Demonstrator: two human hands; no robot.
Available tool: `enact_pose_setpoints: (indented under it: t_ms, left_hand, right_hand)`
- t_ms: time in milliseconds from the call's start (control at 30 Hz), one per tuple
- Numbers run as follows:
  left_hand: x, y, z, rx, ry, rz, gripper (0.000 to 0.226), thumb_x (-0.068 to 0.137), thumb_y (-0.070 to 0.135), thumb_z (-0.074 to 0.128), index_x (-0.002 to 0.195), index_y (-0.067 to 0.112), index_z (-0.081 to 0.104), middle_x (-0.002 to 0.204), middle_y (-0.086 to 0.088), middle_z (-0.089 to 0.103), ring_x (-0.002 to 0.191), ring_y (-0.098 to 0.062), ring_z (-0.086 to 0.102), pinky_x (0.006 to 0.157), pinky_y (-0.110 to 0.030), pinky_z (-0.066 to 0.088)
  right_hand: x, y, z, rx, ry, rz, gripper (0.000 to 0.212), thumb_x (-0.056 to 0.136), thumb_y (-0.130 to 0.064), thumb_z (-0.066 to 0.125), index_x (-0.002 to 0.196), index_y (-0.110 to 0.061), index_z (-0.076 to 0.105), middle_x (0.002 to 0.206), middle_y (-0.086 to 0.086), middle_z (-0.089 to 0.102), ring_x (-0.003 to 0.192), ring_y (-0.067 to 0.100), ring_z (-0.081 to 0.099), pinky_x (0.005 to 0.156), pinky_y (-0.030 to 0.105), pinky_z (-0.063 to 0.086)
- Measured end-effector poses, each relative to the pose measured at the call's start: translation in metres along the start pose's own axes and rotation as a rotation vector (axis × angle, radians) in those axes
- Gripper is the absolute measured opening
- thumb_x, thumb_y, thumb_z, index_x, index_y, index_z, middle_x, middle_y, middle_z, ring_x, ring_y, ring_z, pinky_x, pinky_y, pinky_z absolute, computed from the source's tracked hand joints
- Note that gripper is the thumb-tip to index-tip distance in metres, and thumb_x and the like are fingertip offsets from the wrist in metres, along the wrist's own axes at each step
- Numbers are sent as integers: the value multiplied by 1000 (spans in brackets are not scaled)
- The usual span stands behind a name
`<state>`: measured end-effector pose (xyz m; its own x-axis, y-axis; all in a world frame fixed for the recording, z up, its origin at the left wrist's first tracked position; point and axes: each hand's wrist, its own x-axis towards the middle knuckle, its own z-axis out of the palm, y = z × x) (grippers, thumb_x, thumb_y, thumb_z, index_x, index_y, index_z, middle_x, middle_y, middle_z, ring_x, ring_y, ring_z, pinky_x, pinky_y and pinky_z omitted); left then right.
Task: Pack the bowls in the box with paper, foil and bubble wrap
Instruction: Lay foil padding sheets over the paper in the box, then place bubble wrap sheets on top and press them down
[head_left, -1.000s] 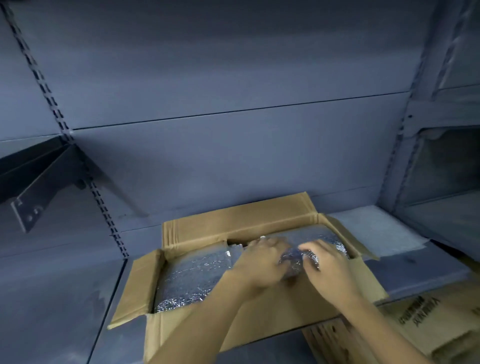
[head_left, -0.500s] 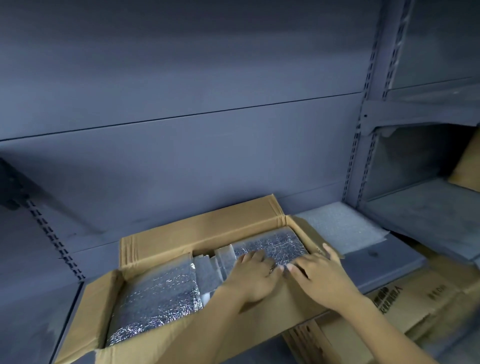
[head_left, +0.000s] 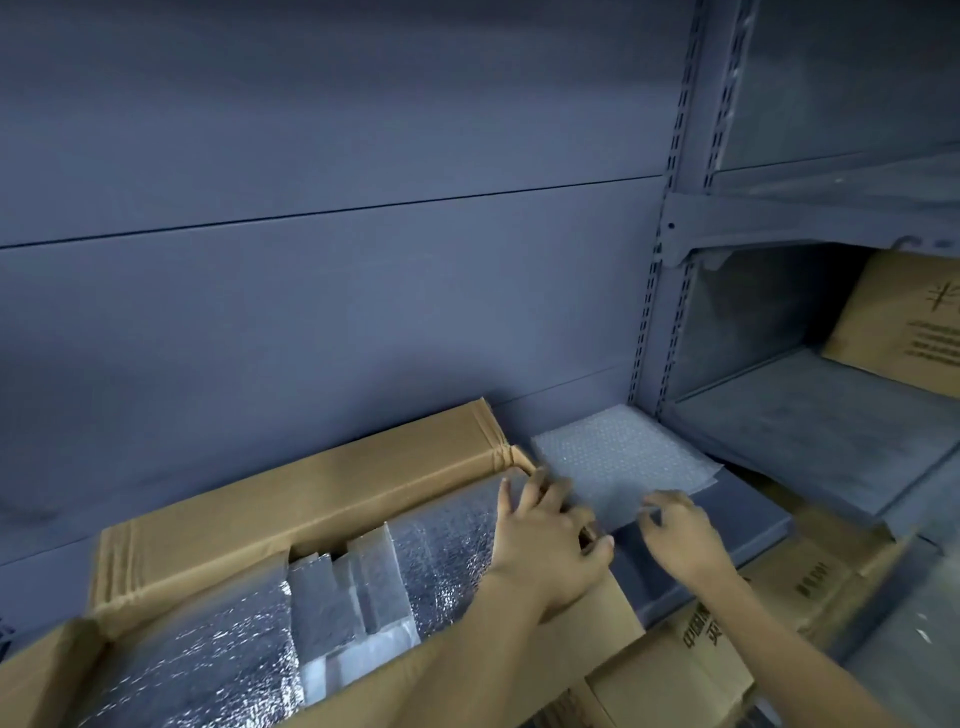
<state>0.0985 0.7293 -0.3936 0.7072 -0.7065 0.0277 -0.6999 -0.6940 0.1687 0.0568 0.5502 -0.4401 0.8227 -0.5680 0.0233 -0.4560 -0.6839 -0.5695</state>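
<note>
No bowls show as such: the open box, at the near left of the shelf, is filled with foil-wrapped bundles and pale padding pieces wedged between them, so the bowls are presumably inside that foil, though nothing confirms it. The step in hand looks like the bubble-wrap layer. The bubble wrap sheet lies flat on the shelf just right of the box. The right hand has its fingers curled onto the sheet's near edge and seems to pinch it. The left hand is spread with fairly straight fingers over the box's right end, its fingertips at the sheet's left corner, holding nothing that can be seen. The next move likely calls for lifting the limp sheet by two corners, carrying it left and laying it over the foil without it folding on itself. The box's near and left sides are cut off by the frame. The left hand hides the box's right flap. Printed cartons below the shelf are dim, their lettering unreadable.
</note>
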Motion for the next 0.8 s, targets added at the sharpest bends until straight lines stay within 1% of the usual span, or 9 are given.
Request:
enact_pose_setpoints:
  t_ms: [100, 233, 333, 400, 500, 600, 700, 733, 800]
  left_hand:
    - [2, -1, 4, 25, 1, -15, 56, 89, 56, 23, 131, 29, 49, 155, 2, 21, 145, -19, -4, 113, -56, -3]
    - [4, 1, 3, 33, 29, 4, 82, 70, 60, 3, 129, 28, 50, 150, 0, 30, 145, -21, 0, 112, -58, 3]
    - [4, 1, 0, 43, -1, -6, 64, 84, 57, 16, 130, 27, 49, 148, -2, 31, 144, -23, 2, 112, -59, 7]
    - [5, 0, 1, 44, -9, -8, 56, 88, 55, 24, 130, 26, 49, 148, -2, 31, 144, -23, 2, 111, -59, 8]
    - [4, 1, 2, 52, -11, -12, 59, 84, 55, 20, 126, 27, 50, 148, -2, 32, 144, -23, 3, 111, -58, 9]
    - [4, 0, 1, 54, -7, -16, 54, 88, 54, 25, 125, 26, 52, 147, -2, 33, 144, -23, 4, 111, -58, 10]
    - [5, 0, 0, 53, 3, -14, 50, 91, 53, 29, 126, 25, 52, 146, -3, 34, 143, -23, 5, 111, -57, 10]
    - [4, 1, -1, 50, 3, -14, 50, 91, 53, 30, 126, 25, 52, 146, -3, 34, 143, -23, 5, 111, -57, 10]
    - [3, 1, -1, 51, -1, -13, 50, 91, 52, 30, 126, 24, 53, 146, -4, 35, 143, -24, 6, 111, -57, 11]
  right_hand:
    - [21, -1, 14, -154, -119, -36, 36, 94, -22, 44, 127, -11, 52, 140, 6, 43, 125, 26, 42, 97, 39, 42]
    - [36, -13, 31, -275, -301, -96, 42, 93, -35, 46, 135, -36, 43, 155, 2, 19, 141, 25, 19, 112, 43, 25]
    - [34, -23, 40, -380, -347, -124, 43, 94, -41, 43, 137, -39, 40, 157, 2, 15, 144, 24, 11, 115, 43, 12]
    - [31, -25, 41, -427, -280, -139, 41, 93, -40, 43, 134, -36, 43, 153, 4, 27, 142, 24, 21, 113, 41, 16]
    - [29, -21, 39, -409, -142, -157, 32, 89, -30, 49, 121, -26, 48, 130, 3, 51, 122, 25, 45, 96, 37, 35]
    - [28, -17, 34, -389, -79, -138, 34, 86, -13, 50, 117, -17, 37, 115, 7, 59, 103, 28, 55, 75, 35, 44]
    - [33, -12, 32, -338, -43, -99, 42, 86, -2, 46, 125, -15, 39, 111, 10, 62, 97, 29, 59, 66, 32, 43]
    - [34, -12, 31, -324, -36, -95, 36, 86, -1, 45, 120, -13, 46, 108, 11, 62, 96, 30, 59, 66, 32, 43]
    - [34, -10, 29, -238, 35, -89, 15, 87, -2, 44, 97, -8, 54, 96, 13, 62, 87, 31, 59, 65, 35, 48]
